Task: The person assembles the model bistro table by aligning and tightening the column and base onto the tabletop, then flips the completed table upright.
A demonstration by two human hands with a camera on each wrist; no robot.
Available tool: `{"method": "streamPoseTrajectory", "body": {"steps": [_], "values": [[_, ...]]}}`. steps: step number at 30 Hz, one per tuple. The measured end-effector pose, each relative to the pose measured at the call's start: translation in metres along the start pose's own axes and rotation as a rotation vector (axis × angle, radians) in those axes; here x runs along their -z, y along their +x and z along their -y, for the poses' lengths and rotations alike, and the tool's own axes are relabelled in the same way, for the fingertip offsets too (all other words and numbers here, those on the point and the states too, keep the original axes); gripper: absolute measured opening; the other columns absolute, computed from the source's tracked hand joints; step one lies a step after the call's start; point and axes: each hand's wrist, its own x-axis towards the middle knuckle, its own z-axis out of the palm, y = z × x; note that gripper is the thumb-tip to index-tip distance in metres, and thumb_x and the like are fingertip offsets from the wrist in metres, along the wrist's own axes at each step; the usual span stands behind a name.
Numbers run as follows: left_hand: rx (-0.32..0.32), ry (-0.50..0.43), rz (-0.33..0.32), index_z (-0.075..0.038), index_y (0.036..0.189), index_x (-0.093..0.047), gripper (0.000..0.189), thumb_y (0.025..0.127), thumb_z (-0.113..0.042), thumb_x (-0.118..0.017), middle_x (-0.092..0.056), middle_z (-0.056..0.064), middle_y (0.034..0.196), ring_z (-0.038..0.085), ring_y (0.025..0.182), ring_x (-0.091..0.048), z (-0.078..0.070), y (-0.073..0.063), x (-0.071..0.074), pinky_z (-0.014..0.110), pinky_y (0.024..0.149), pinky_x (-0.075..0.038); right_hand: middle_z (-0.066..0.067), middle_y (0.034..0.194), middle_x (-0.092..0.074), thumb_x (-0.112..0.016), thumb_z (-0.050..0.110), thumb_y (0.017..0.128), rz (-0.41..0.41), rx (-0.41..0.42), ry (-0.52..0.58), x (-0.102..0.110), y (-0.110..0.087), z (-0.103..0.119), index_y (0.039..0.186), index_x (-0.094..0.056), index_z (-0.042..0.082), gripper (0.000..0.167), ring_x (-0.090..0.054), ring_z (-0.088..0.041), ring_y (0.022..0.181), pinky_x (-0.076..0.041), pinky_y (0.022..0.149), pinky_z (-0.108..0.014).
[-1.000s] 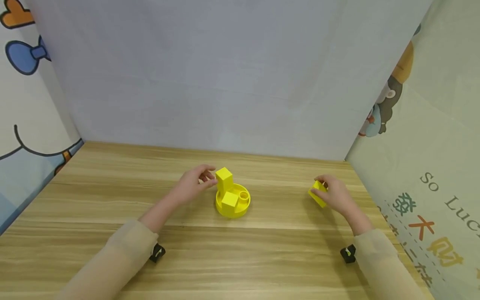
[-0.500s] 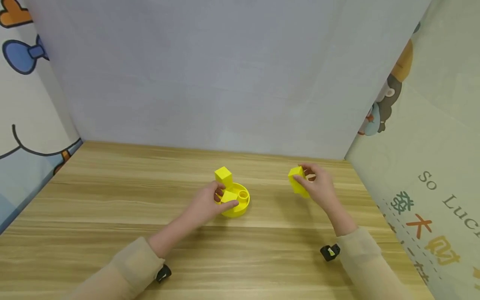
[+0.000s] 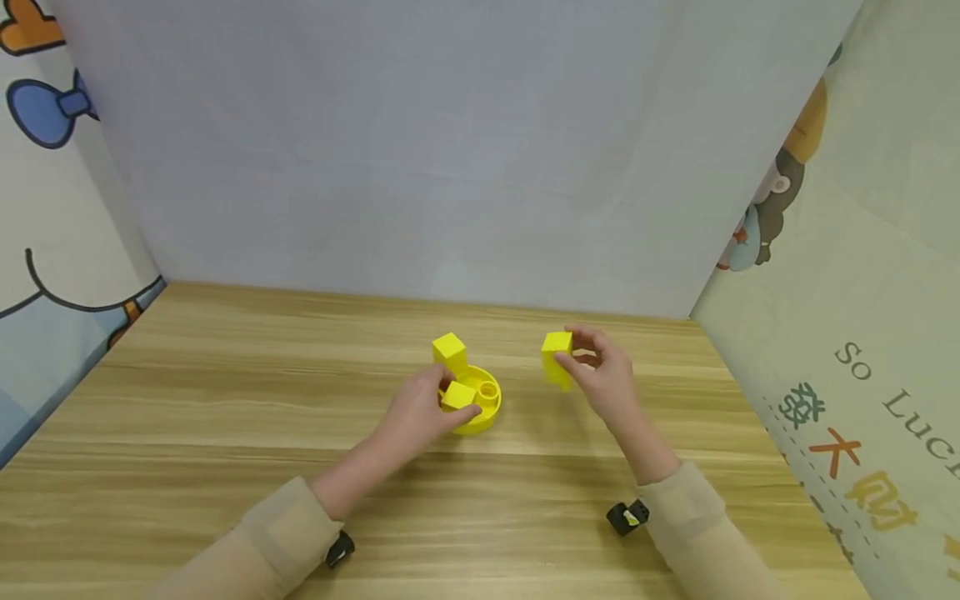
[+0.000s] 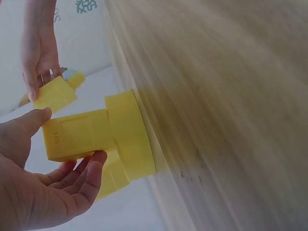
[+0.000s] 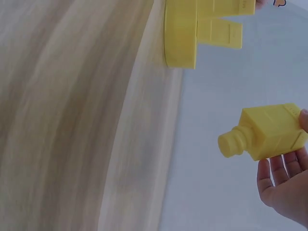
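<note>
A round yellow base (image 3: 491,410) stands on the table with two upright yellow square blocks in it and one bare round socket ring (image 3: 487,391). My left hand (image 3: 416,408) grips the near block (image 4: 77,137) between thumb and fingers; small raised marks show on its side. Behind it, the far block (image 3: 449,352) stands untouched. To the right, my right hand (image 3: 606,377) holds a yellow bottle-shaped block (image 5: 274,131) above the table, thumb on one side and fingers on the other. Its round stepped neck points down toward the table.
The wood-grain table (image 3: 300,350) reaches back to a plain pale cloth (image 3: 420,167). Printed cloths hang at the left (image 3: 52,192) and right (image 3: 862,292). Black wrist cameras sit at the left cuff (image 3: 340,550) and the right cuff (image 3: 627,517).
My left hand has moved right from beside the far block to grip the near one. My right hand has carried the bottle-shaped block left toward the base, turning it upright with its neck down.
</note>
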Motion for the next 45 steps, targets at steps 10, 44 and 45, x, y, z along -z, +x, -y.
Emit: {"method": "streamPoseTrajectory", "body": {"steps": [10,44,45], "values": [[-0.006,-0.006,0.058,-0.005,0.115,-0.063,0.048,0.079,-0.033,-0.076,-0.067,0.007,0.102,0.017,0.088,-0.060,0.006,0.003,0.006,0.030,0.077,-0.053,-0.018,0.118,-0.056,-0.071,0.006,0.083,0.071,-0.051,0.250,-0.030,-0.011,0.006,0.121,-0.055,-0.003,0.043,-0.057,-0.028,0.109,-0.050,0.088,-0.023],[-0.121,-0.032,0.220,-0.013,0.135,-0.053,0.049,0.089,-0.029,-0.064,-0.064,0.009,0.109,0.021,0.096,-0.059,0.044,0.039,0.020,0.034,0.080,-0.053,-0.015,0.118,-0.056,-0.071,0.003,0.082,0.168,-0.140,0.300,-0.050,-0.023,0.003,0.119,-0.054,0.000,0.041,-0.055,-0.023,0.108,-0.051,0.087,-0.025],[-0.125,-0.036,0.221,-0.013,0.135,-0.053,0.049,0.089,-0.028,-0.064,-0.063,0.010,0.109,0.022,0.096,-0.059,0.044,0.040,0.020,0.034,0.080,-0.053,-0.015,0.119,-0.056,-0.071,0.003,0.082,0.173,-0.138,0.297,-0.050,-0.023,0.002,0.119,-0.054,0.000,0.041,-0.055,-0.023,0.109,-0.051,0.087,-0.026]]}}
